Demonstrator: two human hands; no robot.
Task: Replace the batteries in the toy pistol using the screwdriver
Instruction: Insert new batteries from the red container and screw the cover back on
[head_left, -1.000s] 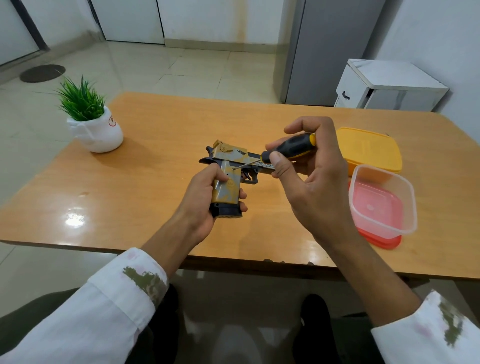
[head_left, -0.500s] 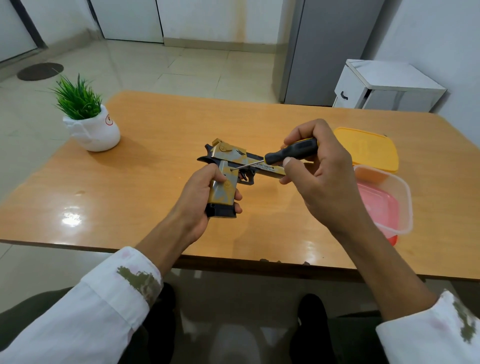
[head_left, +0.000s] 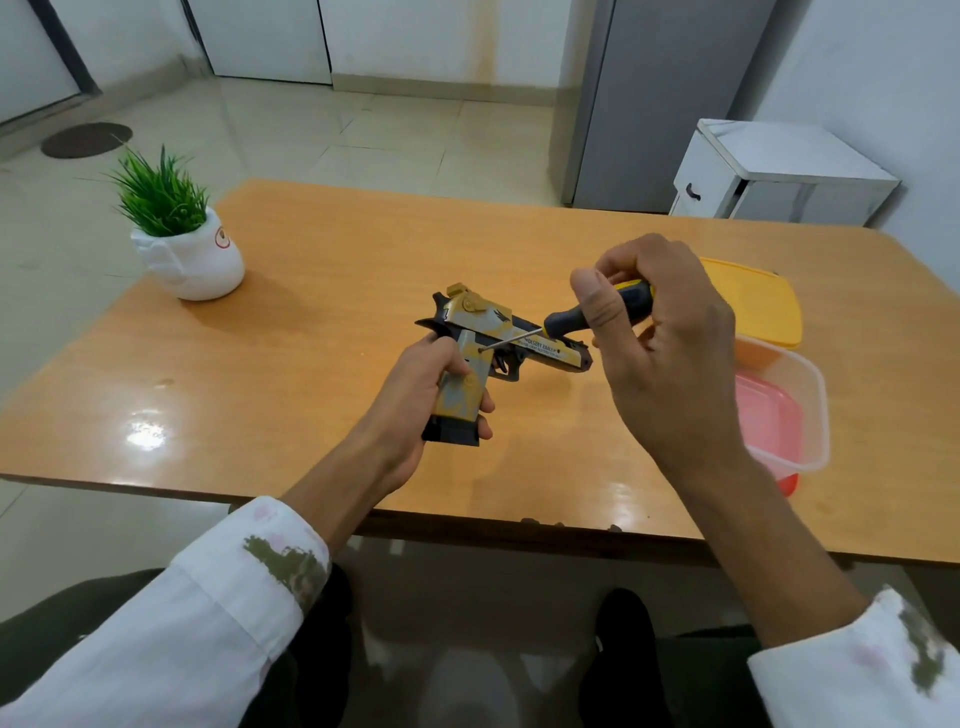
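The left hand (head_left: 415, 400) grips the toy pistol (head_left: 483, 358) by its handle and holds it above the wooden table (head_left: 311, 312), barrel pointing right. The right hand (head_left: 660, 343) is curled round the black-and-yellow handle of the screwdriver (head_left: 592, 312), whose thin shaft slants down-left with its tip touching the top of the pistol's grip. At the table's right edge sit 2 plastic boxes, a yellow-lidded box (head_left: 753, 301) and a clear container (head_left: 789, 410) with a pink inside, while a potted plant (head_left: 176, 228) stands at the far left.
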